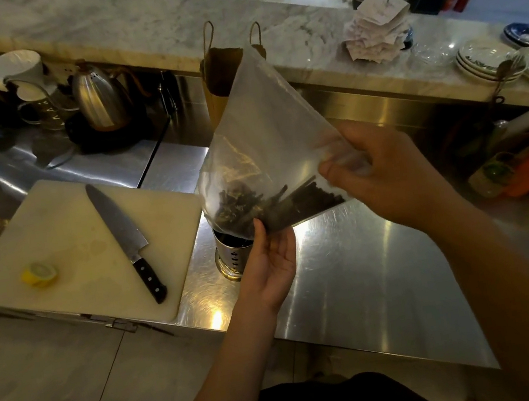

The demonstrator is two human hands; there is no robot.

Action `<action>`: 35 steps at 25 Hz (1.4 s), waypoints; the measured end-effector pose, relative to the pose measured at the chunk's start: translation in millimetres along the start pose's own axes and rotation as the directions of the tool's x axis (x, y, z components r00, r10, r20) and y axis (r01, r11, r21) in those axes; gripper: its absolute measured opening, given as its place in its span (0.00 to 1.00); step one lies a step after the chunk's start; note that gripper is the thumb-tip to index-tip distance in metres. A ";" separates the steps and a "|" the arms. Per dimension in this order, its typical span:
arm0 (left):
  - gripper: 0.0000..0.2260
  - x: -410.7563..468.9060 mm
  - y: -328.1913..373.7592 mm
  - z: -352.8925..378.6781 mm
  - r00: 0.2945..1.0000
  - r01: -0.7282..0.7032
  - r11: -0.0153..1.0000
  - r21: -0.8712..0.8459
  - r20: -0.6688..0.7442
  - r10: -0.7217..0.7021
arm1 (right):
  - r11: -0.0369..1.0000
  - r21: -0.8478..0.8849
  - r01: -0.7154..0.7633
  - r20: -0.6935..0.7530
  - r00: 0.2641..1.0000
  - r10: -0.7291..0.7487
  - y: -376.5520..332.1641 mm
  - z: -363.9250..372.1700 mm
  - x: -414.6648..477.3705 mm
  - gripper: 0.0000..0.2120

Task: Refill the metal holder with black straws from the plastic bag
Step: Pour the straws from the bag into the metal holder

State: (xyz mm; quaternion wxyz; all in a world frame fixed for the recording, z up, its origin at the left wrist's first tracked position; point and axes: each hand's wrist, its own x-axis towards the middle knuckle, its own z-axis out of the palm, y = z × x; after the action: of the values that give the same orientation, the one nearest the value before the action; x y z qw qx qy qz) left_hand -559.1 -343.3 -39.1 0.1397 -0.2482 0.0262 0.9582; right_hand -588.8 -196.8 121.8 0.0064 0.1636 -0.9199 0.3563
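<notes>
Lying left of the left hand's [270, 265] fingers, a white cutting board [63, 232] carries a knife [123, 236] and a lemon half [39, 273]. Beyond the fingers of both hands a brown paper bag [219, 79] stands upright behind the raised film, with a kettle [98, 98] further left and stacked plates [483, 61] well past the right hand [387, 177].

Bare steel counter [371, 270] spreads beneath the right fingers, and its near edge runs under the left forearm.

The plastic bag [266, 130] is held up between the hands. The right fingers are curled round its right corner with the thumb pressed on the film. The left thumb pinches the lower edge, though the remaining left fingers are hidden behind it. Black straws [294, 202] lie bunched along the bag's bottom, between the two thumbs. The metal holder [233, 260] stands on the counter just beside the left fingers, under the bag's low corner, its top partly covered; something dark, possibly straws, shows inside.
</notes>
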 end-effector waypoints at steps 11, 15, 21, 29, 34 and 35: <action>0.24 -11.4 25.6 -31.2 0.994 0.062 0.943 0.326 -0.110 -0.028 | 0.998 -0.002 0.058 0.012 0.998 -0.058 -3.2 8.1 11.9 0.12; 0.13 -28.9 55.7 -46.7 0.940 -0.058 0.797 0.601 -0.237 0.247 | 0.996 -0.022 0.083 0.024 0.996 -0.082 -6.3 10.2 18.8 0.11; 0.15 -37.1 93.7 -22.6 0.695 -0.294 0.106 0.950 0.136 0.706 | 0.994 -0.055 0.096 0.037 0.995 -0.094 -8.9 13.9 22.1 0.11; 0.51 -2.2 129.1 40.0 0.782 -0.387 -0.395 0.833 0.524 0.338 | 0.995 -0.042 0.096 0.065 0.994 -0.093 -9.6 19.1 25.4 0.08; 0.44 14.6 137.1 40.6 0.775 -0.358 -0.373 0.856 0.495 0.393 | 0.982 0.191 0.014 0.013 1.000 -0.017 -11.9 22.1 24.4 0.10; 0.41 15.1 135.5 39.9 0.767 -0.344 -0.363 0.866 0.482 0.423 | 0.970 0.243 -0.006 -0.010 1.000 0.009 -11.5 23.2 24.1 0.12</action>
State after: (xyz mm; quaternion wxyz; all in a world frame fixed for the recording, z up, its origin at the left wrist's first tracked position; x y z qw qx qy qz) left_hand -628.4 -464.6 -14.0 -0.0612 -0.0511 0.8237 0.5614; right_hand -605.7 -227.2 115.1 -0.0099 0.1578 -0.8700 0.4671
